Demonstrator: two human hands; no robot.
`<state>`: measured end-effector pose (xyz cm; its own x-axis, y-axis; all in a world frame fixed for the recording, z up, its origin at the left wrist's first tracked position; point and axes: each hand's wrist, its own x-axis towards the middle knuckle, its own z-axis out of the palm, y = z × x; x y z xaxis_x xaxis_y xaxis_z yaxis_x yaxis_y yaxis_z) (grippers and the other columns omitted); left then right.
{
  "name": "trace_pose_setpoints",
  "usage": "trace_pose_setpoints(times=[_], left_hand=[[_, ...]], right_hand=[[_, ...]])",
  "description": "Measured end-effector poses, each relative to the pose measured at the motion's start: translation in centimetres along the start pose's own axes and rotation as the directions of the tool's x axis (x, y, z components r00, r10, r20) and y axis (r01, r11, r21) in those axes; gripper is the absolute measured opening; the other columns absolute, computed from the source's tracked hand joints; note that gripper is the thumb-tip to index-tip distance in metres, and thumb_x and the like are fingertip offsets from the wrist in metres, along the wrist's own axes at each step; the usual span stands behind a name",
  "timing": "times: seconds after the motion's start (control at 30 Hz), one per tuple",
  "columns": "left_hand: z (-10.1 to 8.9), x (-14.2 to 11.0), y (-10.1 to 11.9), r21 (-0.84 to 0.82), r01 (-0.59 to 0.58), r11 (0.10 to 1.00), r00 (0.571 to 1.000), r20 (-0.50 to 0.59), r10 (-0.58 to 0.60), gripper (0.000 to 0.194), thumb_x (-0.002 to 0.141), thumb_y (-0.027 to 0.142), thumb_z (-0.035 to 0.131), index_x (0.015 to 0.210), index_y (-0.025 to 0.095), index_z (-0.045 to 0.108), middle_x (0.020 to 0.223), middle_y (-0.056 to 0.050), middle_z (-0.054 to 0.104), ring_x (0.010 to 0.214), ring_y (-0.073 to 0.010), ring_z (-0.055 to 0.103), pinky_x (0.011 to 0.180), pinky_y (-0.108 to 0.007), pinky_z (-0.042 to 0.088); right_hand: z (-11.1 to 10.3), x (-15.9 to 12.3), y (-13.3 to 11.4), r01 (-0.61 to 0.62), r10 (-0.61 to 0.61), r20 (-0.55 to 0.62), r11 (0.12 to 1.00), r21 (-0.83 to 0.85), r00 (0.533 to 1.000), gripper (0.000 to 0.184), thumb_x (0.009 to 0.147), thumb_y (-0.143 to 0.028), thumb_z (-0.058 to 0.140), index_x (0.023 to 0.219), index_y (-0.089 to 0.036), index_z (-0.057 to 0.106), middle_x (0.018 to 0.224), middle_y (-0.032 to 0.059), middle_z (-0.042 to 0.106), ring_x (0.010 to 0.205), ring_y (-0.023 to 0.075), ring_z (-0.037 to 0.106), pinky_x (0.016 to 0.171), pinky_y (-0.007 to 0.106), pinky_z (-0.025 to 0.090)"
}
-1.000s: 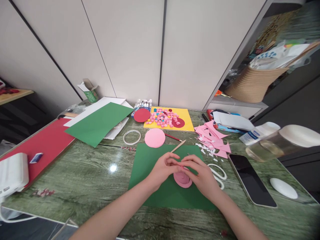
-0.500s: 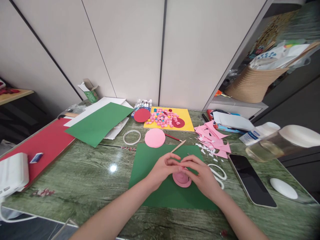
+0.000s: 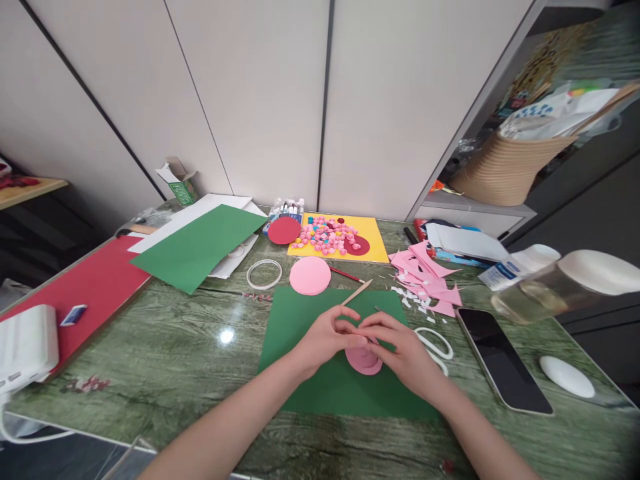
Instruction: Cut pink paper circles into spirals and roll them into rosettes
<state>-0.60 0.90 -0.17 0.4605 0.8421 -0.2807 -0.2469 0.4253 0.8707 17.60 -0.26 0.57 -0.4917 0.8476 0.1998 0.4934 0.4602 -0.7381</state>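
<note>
A round pink paper disc [image 3: 364, 361] with a curved, spiral-like line on it hangs just below my fingers, above a green paper sheet [image 3: 320, 393]. My left hand [image 3: 333, 337] pinches at the disc's upper edge, thumb and fingertips together. From the other side, my right hand [image 3: 395, 337] closes its thumb and fingers on the same spot, and the fingertips of both hands meet. The bit right between the fingertips is mostly hidden. White-handled scissors [image 3: 439, 341] lie beside my right hand, and a pointed wooden stick [image 3: 357, 293] lies beyond the hands.
Plain pink circles [image 3: 310, 275], a tape roll [image 3: 264, 274] and a red pencil [image 3: 347, 274] lie farther back. Pink rolled pieces cover a yellow sheet [image 3: 375, 233]. Paper scraps [image 3: 425, 277], a phone [image 3: 503, 360] and a bottle [image 3: 545, 290] stand right; green paper [image 3: 200, 247] left.
My fingers have shifted slightly at the disc's upper edge, with the fingertips staying together. The disc and everything else on the table look the same.
</note>
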Motion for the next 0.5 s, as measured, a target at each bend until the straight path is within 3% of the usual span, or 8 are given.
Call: trace_pose_setpoints(times=[0.2,0.5], left_hand=[[0.6,-0.18,-0.11,-0.035,0.014,0.999,0.998,-0.064,-0.016,0.045,0.059,0.022,0.079,0.096,0.015,0.055,0.077,-0.003,0.068,0.069,-0.0109,0.061,0.072,-0.026,0.043],[0.98,-0.21,-0.21,-0.027,0.034,0.999,0.999,-0.036,-0.035,0.045,0.054,0.023,0.082,0.091,0.015,0.057,0.073,-0.002,0.068,0.069,-0.0134,0.062,0.074,-0.029,0.044]], right_hand=[[0.58,0.09,0.36,-0.016,0.005,-0.142,0.997,-0.072,0.99,0.01,0.084,-0.018,0.058,0.086,-0.023,0.066,0.093,0.005,0.061,0.09,0.0199,0.06,0.078,0.033,0.048],[0.75,0.3,-0.29,-0.029,0.017,-0.145,0.996,-0.084,0.989,0.011,0.08,-0.021,0.063,0.071,-0.021,0.056,0.085,0.0033,0.061,0.084,0.0197,0.06,0.073,0.033,0.048]])
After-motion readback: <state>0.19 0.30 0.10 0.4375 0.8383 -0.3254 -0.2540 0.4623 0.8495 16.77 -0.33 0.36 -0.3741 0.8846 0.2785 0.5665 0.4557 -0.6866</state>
